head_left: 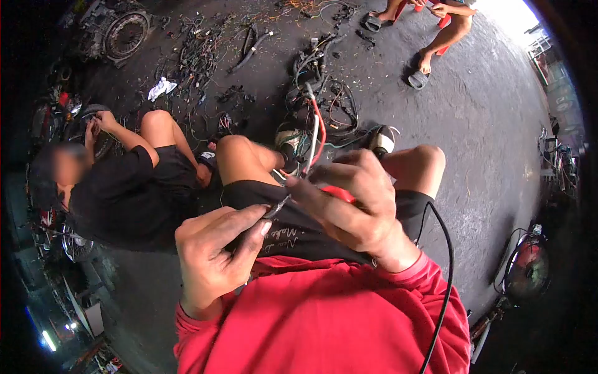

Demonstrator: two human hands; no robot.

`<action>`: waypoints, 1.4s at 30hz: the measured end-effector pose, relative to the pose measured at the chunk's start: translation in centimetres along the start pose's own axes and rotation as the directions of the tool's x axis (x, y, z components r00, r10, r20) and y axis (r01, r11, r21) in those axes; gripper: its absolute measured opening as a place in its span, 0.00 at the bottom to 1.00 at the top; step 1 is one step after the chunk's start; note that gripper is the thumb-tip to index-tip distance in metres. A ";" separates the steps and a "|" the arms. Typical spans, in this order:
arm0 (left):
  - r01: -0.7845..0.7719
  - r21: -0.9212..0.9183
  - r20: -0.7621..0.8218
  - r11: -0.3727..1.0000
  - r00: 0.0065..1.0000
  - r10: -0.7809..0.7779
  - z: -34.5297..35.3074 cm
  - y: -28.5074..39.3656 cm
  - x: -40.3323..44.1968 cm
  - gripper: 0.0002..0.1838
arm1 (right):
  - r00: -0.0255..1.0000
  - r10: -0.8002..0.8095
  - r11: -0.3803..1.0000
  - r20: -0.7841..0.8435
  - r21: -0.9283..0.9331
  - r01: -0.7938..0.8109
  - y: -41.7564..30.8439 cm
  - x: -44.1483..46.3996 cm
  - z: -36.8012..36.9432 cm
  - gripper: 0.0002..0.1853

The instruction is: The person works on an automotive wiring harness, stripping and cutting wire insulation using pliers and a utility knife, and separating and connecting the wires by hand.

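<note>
Pinched between the thumb and fingers of my left hand (218,249) is a small dark piece (276,209) with a thin pointed end, in front of my lap. My right hand (355,202), slightly blurred, is closed around a red-handled tool (338,194), whose working end is hidden. A red wire (322,128) and a white wire (314,140) run from the wiring bundle on the floor up to my right hand's fingers. The tips of both hands are close together but apart.
A wiring harness (311,62) lies between my feet, with loose wires (199,56) beyond. A co-worker (118,187) sits at the left. Another person's leg (450,38) shows at the top right. A fan (527,265) stands at the right. A black cable (450,262) hangs beside my right arm.
</note>
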State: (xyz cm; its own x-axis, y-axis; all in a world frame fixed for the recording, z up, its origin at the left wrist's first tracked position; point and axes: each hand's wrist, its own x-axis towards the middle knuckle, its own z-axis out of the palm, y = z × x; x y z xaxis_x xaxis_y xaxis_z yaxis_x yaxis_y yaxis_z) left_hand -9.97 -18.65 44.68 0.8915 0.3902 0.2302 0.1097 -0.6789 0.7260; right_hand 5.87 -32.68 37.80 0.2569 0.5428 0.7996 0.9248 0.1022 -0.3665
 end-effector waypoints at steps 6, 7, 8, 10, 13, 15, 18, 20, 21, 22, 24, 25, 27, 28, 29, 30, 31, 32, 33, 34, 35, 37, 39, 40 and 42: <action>-0.033 0.068 0.103 0.997 0.994 0.026 -0.7 -0.1 0.5 0.08 | 0.935 -0.079 0.987 0.346 0.161 0.024 1.0 1.1 -1.4 0.12; -0.063 0.109 0.156 0.992 0.987 0.046 -0.8 -0.3 0.6 0.09 | 0.913 -0.060 0.958 0.403 0.280 -0.061 1.3 1.2 -1.4 0.11; -0.100 0.148 0.208 0.984 0.976 0.068 -0.7 -0.5 0.7 0.09 | 0.887 -0.049 0.911 0.459 0.385 -0.149 1.5 1.2 -1.4 0.09; -0.136 0.174 0.249 0.975 0.964 0.090 -0.5 -0.7 0.7 0.09 | 0.862 -0.041 0.871 0.504 0.442 -0.217 1.4 1.3 -1.2 0.06; -0.208 0.186 0.317 0.960 0.938 0.142 -0.4 -1.2 0.7 0.09 | 0.790 -0.077 0.842 0.608 0.464 -0.275 1.4 1.1 -0.9 0.05; -0.247 0.172 0.343 0.954 0.923 0.177 -0.4 -1.4 0.7 0.09 | 0.759 -0.075 0.794 0.646 0.499 -0.347 1.7 1.2 -0.9 0.05; -0.156 0.093 0.340 0.983 0.933 0.116 -0.7 -1.3 0.4 0.08 | 0.747 -0.092 0.681 0.659 0.588 -0.436 1.8 1.4 -0.3 0.05; -0.100 0.042 0.413 0.994 0.908 0.074 -1.2 -1.3 0.5 0.09 | 0.711 -0.135 0.649 0.691 0.604 -0.464 1.8 1.5 0.1 0.06; -0.101 0.047 0.409 0.994 0.910 0.073 -1.5 -1.3 0.6 0.09 | 0.712 -0.140 0.650 0.688 0.607 -0.458 1.8 1.5 0.3 0.06; -0.123 0.025 0.432 0.992 0.896 0.101 -1.8 -1.2 0.8 0.10 | 0.706 -0.157 0.625 0.691 0.623 -0.471 1.6 1.4 0.4 0.06; -0.144 0.003 0.453 0.990 0.882 0.127 -2.3 -1.1 1.1 0.12 | 0.699 -0.174 0.599 0.693 0.638 -0.483 1.2 1.4 0.2 0.06; -0.178 -0.012 0.442 0.984 0.882 0.165 -2.5 -1.1 1.2 0.13 | 0.560 -0.133 0.463 0.818 0.551 -0.694 0.9 1.7 -0.1 0.05; -0.220 -0.023 0.425 0.975 0.881 0.208 -2.7 -1.0 1.3 0.13 | 0.397 -0.123 0.315 0.910 0.415 -0.854 0.7 2.2 -0.4 0.07; -0.224 -0.035 0.425 0.974 0.879 0.218 -2.7 -0.9 1.2 0.14 | 0.308 -0.135 0.247 0.942 0.333 -0.910 0.6 2.3 -0.4 0.09; -0.226 -0.049 0.426 0.973 0.877 0.225 -2.8 -0.9 1.1 0.15 | 0.215 -0.153 0.176 0.964 0.241 -0.954 0.5 2.4 -0.4 0.10; -0.225 -0.048 0.426 0.973 0.877 0.224 -2.9 -1.0 1.0 0.15 | 0.216 -0.154 0.176 0.964 0.242 -0.954 0.6 2.2 -0.2 0.10; -0.251 -0.113 0.432 0.961 0.859 0.275 -2.9 -1.0 1.0 0.15 | 0.253 -0.235 0.122 0.938 0.287 -0.950 0.7 2.0 0.1 0.10; -0.276 -0.177 0.434 0.945 0.840 0.327 -2.9 -1.1 1.0 0.16 | 0.292 -0.312 0.065 0.904 0.327 -0.943 0.7 1.8 0.3 0.10; -0.276 -0.177 0.433 0.945 0.840 0.327 -3.0 -1.1 0.9 0.16 | 0.291 -0.313 0.066 0.904 0.326 -0.943 0.7 2.0 0.3 0.10; -0.278 -0.249 0.433 0.928 0.825 0.363 -3.0 -1.2 1.0 0.16 | 0.278 -0.386 0.083 0.880 0.333 -0.939 0.8 2.2 0.4 0.09; -0.278 -0.319 0.430 0.906 0.809 0.400 -3.1 -1.3 1.0 0.17 | 0.262 -0.456 0.101 0.850 0.342 -0.934 0.8 2.4 0.4 0.09; -0.222 -0.246 0.455 0.943 0.833 0.315 -3.3 -1.2 0.9 0.15 | 0.524 -0.340 0.250 0.780 0.613 -0.749 0.4 2.1 0.6 0.08; -0.150 -0.128 0.475 0.980 0.858 0.194 -3.2 -0.3 0.6 0.11 | 0.676 -0.241 0.443 0.696 0.699 -0.562 -0.1 2.9 -0.3 0.04; -0.142 -0.089 0.486 0.986 0.858 0.168 -2.9 0.5 0.5 0.09 | 0.675 -0.244 0.444 0.696 0.699 -0.560 -0.2 2.9 -0.6 0.04; -0.200 -0.090 0.464 0.976 0.858 0.219 -2.5 -0.1 0.2 0.08 | 0.684 -0.264 0.640 0.680 0.654 -0.404 -0.3 2.7 -0.9 0.09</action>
State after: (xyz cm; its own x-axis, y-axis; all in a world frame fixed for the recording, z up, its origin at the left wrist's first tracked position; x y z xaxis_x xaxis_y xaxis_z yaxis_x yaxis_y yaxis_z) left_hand -10.91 -16.98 46.30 0.9932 -0.1024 0.0556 -0.1109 -0.6846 0.7204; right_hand 6.54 -32.00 40.44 -0.2591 0.9112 0.3201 0.3044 0.3916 -0.8683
